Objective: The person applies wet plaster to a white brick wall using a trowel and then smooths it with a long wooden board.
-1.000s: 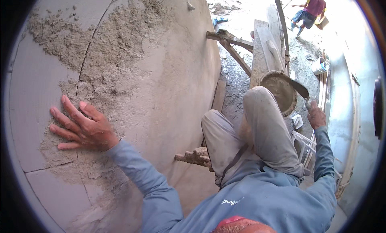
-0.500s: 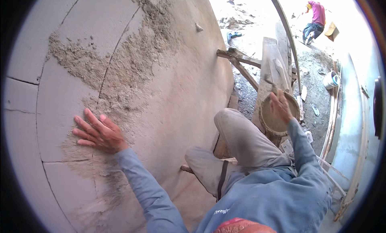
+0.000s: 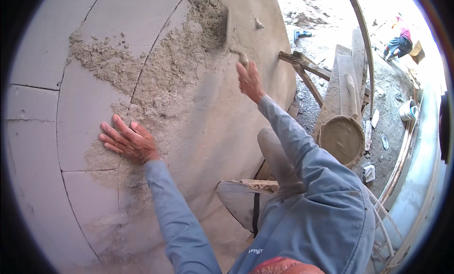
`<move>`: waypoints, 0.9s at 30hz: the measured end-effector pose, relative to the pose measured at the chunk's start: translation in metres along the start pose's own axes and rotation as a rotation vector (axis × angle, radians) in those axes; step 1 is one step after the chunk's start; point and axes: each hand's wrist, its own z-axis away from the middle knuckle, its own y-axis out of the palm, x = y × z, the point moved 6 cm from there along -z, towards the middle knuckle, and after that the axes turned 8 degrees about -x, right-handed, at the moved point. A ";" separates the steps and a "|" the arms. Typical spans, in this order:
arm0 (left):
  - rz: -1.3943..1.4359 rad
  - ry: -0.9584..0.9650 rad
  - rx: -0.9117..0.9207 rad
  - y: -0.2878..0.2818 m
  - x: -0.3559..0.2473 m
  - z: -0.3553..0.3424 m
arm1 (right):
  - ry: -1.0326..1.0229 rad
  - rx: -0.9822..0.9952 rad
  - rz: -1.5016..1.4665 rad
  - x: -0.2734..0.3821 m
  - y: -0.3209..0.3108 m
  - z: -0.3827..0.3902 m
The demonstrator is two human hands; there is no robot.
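Note:
My left hand (image 3: 128, 139) rests flat with spread fingers on the block wall (image 3: 90, 99), at the edge of a rough mortar patch (image 3: 170, 61). My right hand (image 3: 250, 82) grips the handle of a trowel (image 3: 240, 53), whose blade lies against the wall at the upper edge of the mortar, beside smoother plaster. A round bucket of grey mortar (image 3: 341, 141) sits at my right, below my right forearm’s level in the picture.
Wooden planks (image 3: 345, 71) and braces (image 3: 307, 82) form scaffolding on the right. A white pail (image 3: 407, 111) stands on the rubble ground (image 3: 388, 89). A co-worker (image 3: 399, 42) crouches at the upper right. Long strips (image 3: 395, 175) lie along the right side.
My right hand has swung with the trowel from the mortar bucket on the right up and leftward onto the wall. My left hand stays on the wall. The co-worker has moved lower.

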 end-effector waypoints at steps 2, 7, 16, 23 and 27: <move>-0.014 0.001 0.016 0.001 0.000 0.004 | -0.205 -0.019 0.093 0.031 0.032 -0.013; -0.021 0.011 0.009 0.004 -0.004 0.006 | -0.169 -0.150 0.147 0.043 0.031 -0.027; -0.073 0.055 -0.045 -0.006 -0.002 0.001 | 0.649 -0.099 -0.258 -0.127 -0.038 0.049; -0.039 0.057 -0.048 -0.005 -0.012 0.001 | -0.038 -0.057 0.130 -0.002 -0.002 -0.009; -0.045 0.049 -0.055 -0.004 -0.013 -0.003 | 0.593 0.036 -0.404 -0.090 -0.031 0.000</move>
